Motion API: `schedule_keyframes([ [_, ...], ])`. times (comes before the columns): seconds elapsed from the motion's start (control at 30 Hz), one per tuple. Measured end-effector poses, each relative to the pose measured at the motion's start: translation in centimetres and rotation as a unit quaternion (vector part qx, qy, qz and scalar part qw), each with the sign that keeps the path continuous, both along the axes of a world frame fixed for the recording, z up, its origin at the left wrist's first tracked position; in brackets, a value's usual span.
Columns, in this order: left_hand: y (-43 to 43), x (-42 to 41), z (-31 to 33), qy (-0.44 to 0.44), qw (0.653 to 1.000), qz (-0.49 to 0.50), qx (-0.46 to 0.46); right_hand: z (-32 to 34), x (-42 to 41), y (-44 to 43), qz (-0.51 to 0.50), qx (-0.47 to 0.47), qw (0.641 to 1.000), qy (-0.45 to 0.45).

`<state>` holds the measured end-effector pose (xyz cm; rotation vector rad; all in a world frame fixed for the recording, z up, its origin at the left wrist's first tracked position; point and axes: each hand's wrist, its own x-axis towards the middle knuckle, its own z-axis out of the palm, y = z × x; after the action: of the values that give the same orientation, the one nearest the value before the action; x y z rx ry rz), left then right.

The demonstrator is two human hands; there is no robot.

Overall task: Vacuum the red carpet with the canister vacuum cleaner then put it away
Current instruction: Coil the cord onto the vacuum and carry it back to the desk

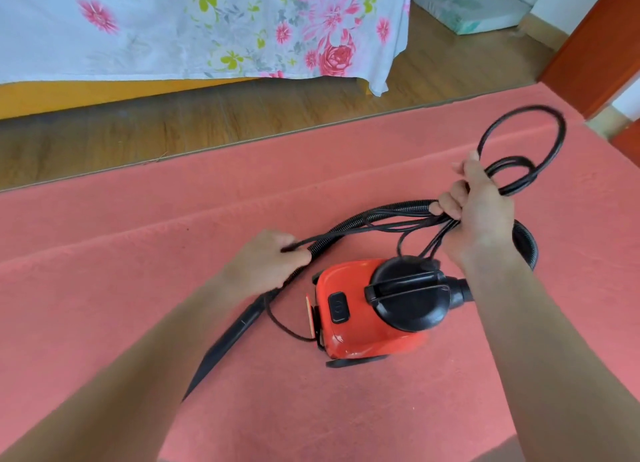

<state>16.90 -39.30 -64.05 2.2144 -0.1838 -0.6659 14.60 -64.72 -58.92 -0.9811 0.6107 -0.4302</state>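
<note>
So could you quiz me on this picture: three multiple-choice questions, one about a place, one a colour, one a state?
1. Where does the vacuum cleaner stand? A on the bed; B on the red carpet; C on the wooden floor.
2. What colour is its hose? A black; B white; C yellow.
3. What is the right hand doing? A lying flat; B pressing the switch; C gripping loops of cord.
Answers: B, carpet lies all round it; A, the ribbed hose is black; C, it is curled round the loops.
</note>
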Motion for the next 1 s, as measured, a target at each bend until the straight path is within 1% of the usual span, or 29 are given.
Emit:
schedule_keyframes([
  [0.07, -0.2, 0.4, -0.1, -0.023, 0.998, 0.058, -0.023, 0.3, 0.1, 0.7, 0.0, -0.12, 0.993, 0.02],
  [0.1, -0.5, 0.5, -0.1, -0.032, 0.995, 0.092, -0.039, 0.3, 0.0, 1.2, 0.023, -0.194, 0.98, 0.046],
  [0.13, -0.7, 0.5, 0.0, -0.036, 0.99, 0.121, -0.058, 0.1, -0.2, 1.6, 0.059, -0.272, 0.957, 0.079],
  [0.17, -0.9, 0.5, 0.2, -0.04, 0.986, 0.142, -0.076, -0.1, -0.5, 2.0, 0.104, -0.346, 0.925, 0.116],
  [0.2, -1.0, 0.5, 0.3, -0.044, 0.983, 0.151, -0.091, -0.4, -0.9, 2.4, 0.157, -0.401, 0.891, 0.146],
  [0.23, -1.1, 0.5, 0.3, -0.048, 0.982, 0.152, -0.102, -0.7, -1.3, 2.7, 0.214, -0.433, 0.861, 0.16],
  [0.33, -1.3, 0.1, 0.6, -0.058, 0.98, 0.148, -0.121, -0.8, -2.1, 4.1, 0.362, -0.468, 0.792, 0.152],
  [0.43, -2.0, -0.5, 1.3, -0.063, 0.981, 0.09, -0.16, -1.7, -2.3, 5.9, 0.44, -0.51, 0.722, 0.161],
  [0.47, -2.1, -0.7, 1.4, -0.06, 0.981, 0.069, -0.173, -2.3, -2.3, 6.6, 0.455, -0.522, 0.703, 0.165],
  [0.5, -2.2, -0.9, 1.3, -0.049, 0.979, 0.066, -0.187, -3.0, -2.3, 7.1, 0.462, -0.529, 0.692, 0.167],
  [0.57, -2.2, -0.8, 0.9, -0.002, 0.969, 0.103, -0.224, -3.9, -2.2, 7.9, 0.447, -0.537, 0.694, 0.17],
  [0.63, -2.0, -0.6, 0.7, 0.052, 0.95, 0.142, -0.272, -4.5, -2.0, 8.4, 0.437, -0.532, 0.703, 0.176],
  [0.7, -2.1, -0.9, 0.8, 0.098, 0.928, 0.169, -0.317, -4.8, -1.9, 9.1, 0.452, -0.518, 0.705, 0.174],
  [0.77, -1.9, -1.0, 0.8, 0.154, 0.894, 0.2, -0.369, -5.0, -2.1, 9.8, 0.464, -0.506, 0.707, 0.17],
  [0.87, -1.3, -0.9, 0.9, 0.239, 0.824, 0.232, -0.458, -5.3, -2.5, 11.0, 0.471, -0.499, 0.71, 0.158],
  [0.9, -1.1, -0.8, 0.9, 0.245, 0.815, 0.237, -0.468, -5.6, -2.6, 11.3, 0.465, -0.508, 0.709, 0.155],
  [1.0, -0.7, -1.0, 0.9, 0.245, 0.816, 0.245, -0.463, -7.1, -2.7, 12.3, 0.447, -0.507, 0.719, 0.161],
])
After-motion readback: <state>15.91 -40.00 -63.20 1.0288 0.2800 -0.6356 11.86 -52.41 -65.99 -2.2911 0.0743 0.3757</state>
